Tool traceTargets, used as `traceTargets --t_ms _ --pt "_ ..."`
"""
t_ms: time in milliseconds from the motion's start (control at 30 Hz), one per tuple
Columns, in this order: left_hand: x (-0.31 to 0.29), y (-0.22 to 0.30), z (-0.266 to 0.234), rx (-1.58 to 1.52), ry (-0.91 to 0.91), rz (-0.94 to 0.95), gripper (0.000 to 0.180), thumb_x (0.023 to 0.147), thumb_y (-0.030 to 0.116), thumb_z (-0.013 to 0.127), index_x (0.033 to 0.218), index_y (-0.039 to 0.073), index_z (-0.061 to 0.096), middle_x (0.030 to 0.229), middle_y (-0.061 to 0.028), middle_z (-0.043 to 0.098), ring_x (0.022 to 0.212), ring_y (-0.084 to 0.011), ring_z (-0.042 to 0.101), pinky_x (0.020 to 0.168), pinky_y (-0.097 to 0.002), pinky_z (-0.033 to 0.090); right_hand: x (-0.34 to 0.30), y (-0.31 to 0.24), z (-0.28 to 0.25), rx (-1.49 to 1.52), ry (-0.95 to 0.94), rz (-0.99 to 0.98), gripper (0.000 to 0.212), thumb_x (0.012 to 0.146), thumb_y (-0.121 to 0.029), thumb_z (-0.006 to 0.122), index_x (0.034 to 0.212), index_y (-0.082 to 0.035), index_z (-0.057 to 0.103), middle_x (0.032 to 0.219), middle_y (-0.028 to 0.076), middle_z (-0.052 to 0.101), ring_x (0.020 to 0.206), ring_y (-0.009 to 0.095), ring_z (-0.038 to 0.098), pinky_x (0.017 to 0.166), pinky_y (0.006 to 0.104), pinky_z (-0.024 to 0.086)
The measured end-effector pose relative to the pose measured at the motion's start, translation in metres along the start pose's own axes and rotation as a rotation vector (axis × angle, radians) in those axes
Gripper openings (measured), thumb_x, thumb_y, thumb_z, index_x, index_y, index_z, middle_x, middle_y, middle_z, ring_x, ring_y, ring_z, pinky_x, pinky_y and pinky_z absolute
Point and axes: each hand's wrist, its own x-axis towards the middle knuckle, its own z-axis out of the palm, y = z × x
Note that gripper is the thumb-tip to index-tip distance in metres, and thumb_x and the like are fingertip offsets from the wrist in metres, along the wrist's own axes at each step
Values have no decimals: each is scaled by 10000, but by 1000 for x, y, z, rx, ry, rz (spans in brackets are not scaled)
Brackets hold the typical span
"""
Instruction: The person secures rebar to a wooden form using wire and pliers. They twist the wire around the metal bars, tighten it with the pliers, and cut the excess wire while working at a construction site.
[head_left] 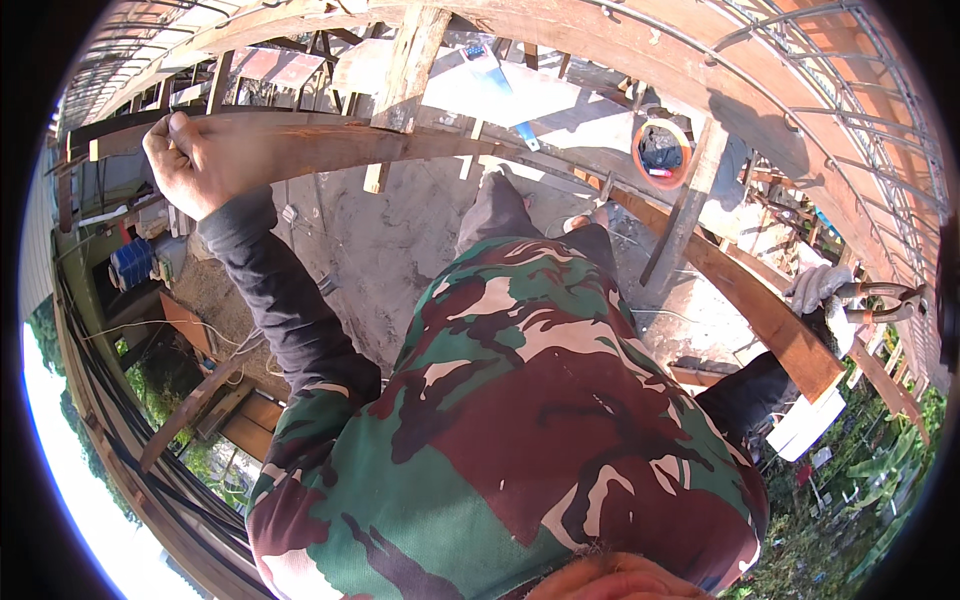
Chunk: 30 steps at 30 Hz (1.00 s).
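Note:
My left hand, bare and blurred, is raised at the far left over a long wooden plank. Its fingers are curled in with the thumb against them; whatever they pinch is too small to make out. Off to the right, my right hand wears a pale glove and grips a pair of metal pincers. The pincers' rounded end points right, toward the steel bar cage. Beneath that hand, another wooden plank runs out to the right and hides part of my forearm.
Beyond the planks, an orange-rimmed bucket holds dark contents. A long blue and white tool lies on a pale board. Upright timbers cross the planks. Steel bars and a beam arch along the far side. Greenery shows at lower right.

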Motion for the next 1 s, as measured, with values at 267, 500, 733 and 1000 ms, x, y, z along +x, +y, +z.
traceTargets --t_ms 267,500,733,1000 --pt "-1 2 7 -78 6 -4 168 1003 190 434 986 28 478 648 -92 643 611 -127 584 654 -257 456 0 -19 33 -78 67 -55 250 875 -255 653 877 -58 500 683 56 537 626 196 546 674 380 505" --pt "-5 11 0 -157 6 4 171 1002 181 424 946 39 499 585 -57 602 556 -114 536 622 -271 438 2 -14 12 -40 75 -59 246 871 -245 636 891 -47 492 698 54 532 658 194 555 716 373 502" --pt "-5 23 5 -127 6 -14 155 1005 144 412 980 30 515 592 -66 586 541 -125 536 586 -266 438 -3 -14 -4 -74 39 -88 280 907 -275 622 1003 -33 519 705 85 567 682 202 581 663 397 509" --pt "18 17 -19 -75 -335 107 157 1000 125 437 986 -7 522 682 -131 634 594 -180 625 579 -280 467 -1 -13 -6 -91 172 -128 362 898 -313 631 1101 -39 510 682 70 553 625 200 567 621 395 513"
